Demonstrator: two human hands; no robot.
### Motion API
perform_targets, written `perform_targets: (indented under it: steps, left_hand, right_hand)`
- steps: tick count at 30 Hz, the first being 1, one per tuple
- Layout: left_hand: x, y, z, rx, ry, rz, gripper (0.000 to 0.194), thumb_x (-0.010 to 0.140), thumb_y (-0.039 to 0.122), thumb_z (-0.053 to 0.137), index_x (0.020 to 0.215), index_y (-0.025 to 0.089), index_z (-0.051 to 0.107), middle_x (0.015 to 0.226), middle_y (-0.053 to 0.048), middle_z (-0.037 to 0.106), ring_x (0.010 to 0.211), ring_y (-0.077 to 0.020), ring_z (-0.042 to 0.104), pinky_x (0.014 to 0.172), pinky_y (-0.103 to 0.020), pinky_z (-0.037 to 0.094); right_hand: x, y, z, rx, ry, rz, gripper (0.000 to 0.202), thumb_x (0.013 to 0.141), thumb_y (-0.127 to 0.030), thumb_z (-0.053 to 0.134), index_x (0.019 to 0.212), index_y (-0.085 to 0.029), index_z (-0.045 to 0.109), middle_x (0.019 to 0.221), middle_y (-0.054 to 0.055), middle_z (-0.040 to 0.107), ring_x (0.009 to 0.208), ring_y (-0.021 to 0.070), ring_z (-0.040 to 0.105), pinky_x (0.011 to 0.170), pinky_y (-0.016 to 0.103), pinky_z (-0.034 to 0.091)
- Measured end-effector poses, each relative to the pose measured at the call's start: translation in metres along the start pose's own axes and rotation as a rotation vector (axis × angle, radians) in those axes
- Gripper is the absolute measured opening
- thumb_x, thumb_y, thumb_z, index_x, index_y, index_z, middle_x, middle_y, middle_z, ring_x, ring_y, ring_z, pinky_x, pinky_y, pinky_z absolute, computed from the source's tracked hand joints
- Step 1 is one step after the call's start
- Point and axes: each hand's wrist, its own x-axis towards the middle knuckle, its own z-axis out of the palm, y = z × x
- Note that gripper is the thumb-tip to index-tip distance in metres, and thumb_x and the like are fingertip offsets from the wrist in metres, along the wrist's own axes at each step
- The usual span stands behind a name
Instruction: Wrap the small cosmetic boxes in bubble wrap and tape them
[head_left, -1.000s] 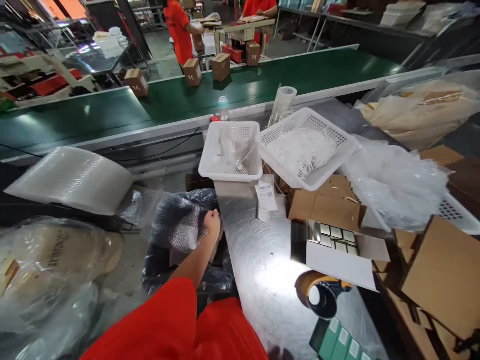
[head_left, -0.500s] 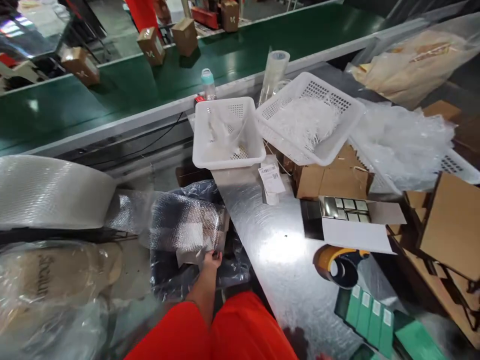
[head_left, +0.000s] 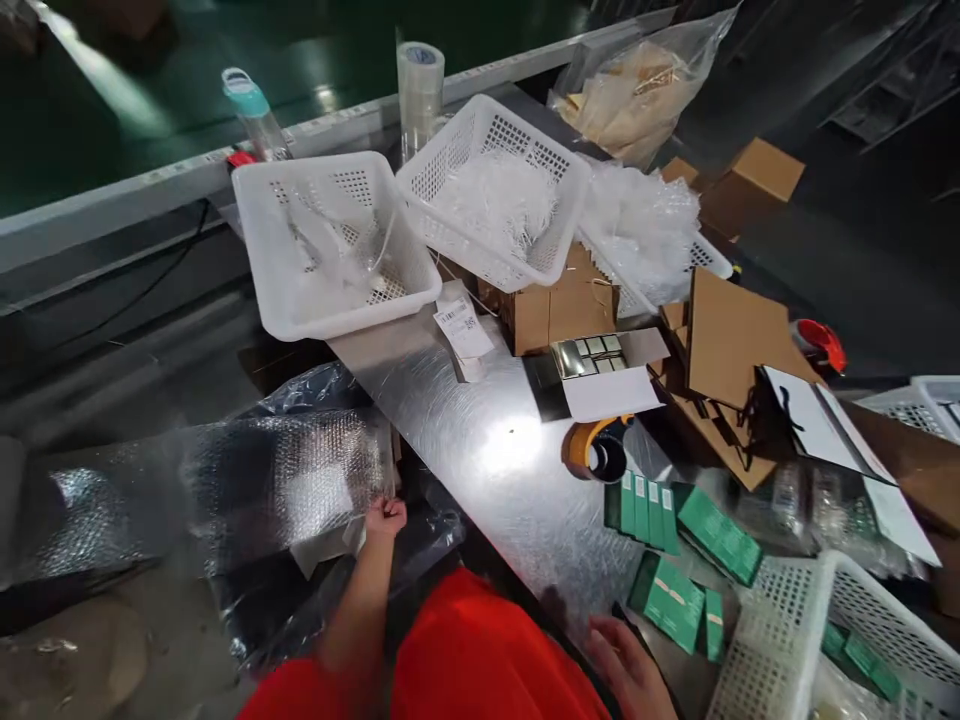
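My left hand (head_left: 385,518) is closed at the right edge of a sheet of bubble wrap (head_left: 300,470), pinching it. The sheet stretches left over a dark plastic-lined container below the metal table (head_left: 457,450). My right hand (head_left: 628,665) is low at the table's edge, fingers apart, with nothing visible in it. Green boxes (head_left: 673,600) lie just beyond it, beside more green boxes (head_left: 641,510). A tape dispenser (head_left: 598,450) stands behind them, near an open white box (head_left: 611,390) with small silvery items.
Two white baskets (head_left: 337,318) (head_left: 491,255) stand at the back, with paper labels (head_left: 463,328) in front. Cardboard (head_left: 739,335) is piled at the right, above another white basket (head_left: 806,620). A bottle (head_left: 259,115) and a clear roll (head_left: 421,95) stand near the green conveyor.
The view has swung to the right. My left hand has drawn the bubble wrap's edge across the container. My right hand has come into view at the bottom.
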Motion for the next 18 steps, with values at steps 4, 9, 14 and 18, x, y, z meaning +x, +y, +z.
perform_targets:
  steps: [4,9,14,18]
  left_hand:
    - [-0.078,-0.024,0.008,-0.149,-0.286,-0.057,0.026,0.100,0.010,0.038,0.076,0.017,0.046,0.067,0.006,0.041,0.041,-0.0016,0.027,0.040,-0.013,0.023]
    - [-0.162,-0.071,0.014,0.164,-0.633,-0.248,0.025,0.083,0.020,0.067,0.070,0.017,0.046,0.061,0.006,0.040,0.043,-0.0038,0.027,0.044,-0.018,0.023]
    - [-0.206,-0.122,0.032,0.669,-0.851,-0.319,0.045,0.060,0.057,0.077,0.054,0.020,0.052,0.044,0.004,0.034,0.042,-0.0105,0.027,0.047,-0.027,0.018]
    - [-0.212,-0.153,0.035,0.879,-0.903,-0.419,0.046,0.046,0.064,0.077,0.054,0.021,0.061,0.051,-0.002,0.046,0.045,-0.0135,0.034,0.050,-0.030,0.021]
  right_hand:
    - [-0.001,-0.025,0.019,0.087,-0.084,-0.041,0.056,0.051,-0.074,0.069,0.078,-0.025,0.070,0.089,0.009,0.075,0.086,0.0309,0.071,0.075,0.039,0.059]
    - [-0.003,-0.090,0.056,0.295,-0.285,-0.080,0.066,0.054,-0.075,0.072,0.093,-0.023,0.066,0.098,0.009,0.073,0.090,0.0283,0.070,0.078,0.038,0.056]
    - [0.006,-0.137,0.069,0.292,-0.433,-0.029,0.080,0.060,-0.075,0.070,0.116,-0.020,0.056,0.103,0.011,0.070,0.084,0.0241,0.069,0.069,0.034,0.053]
    - [0.013,-0.143,0.055,0.141,-0.379,-0.189,0.084,0.066,-0.072,0.067,0.128,-0.019,0.048,0.106,0.010,0.067,0.081,0.0210,0.067,0.064,0.031,0.050]
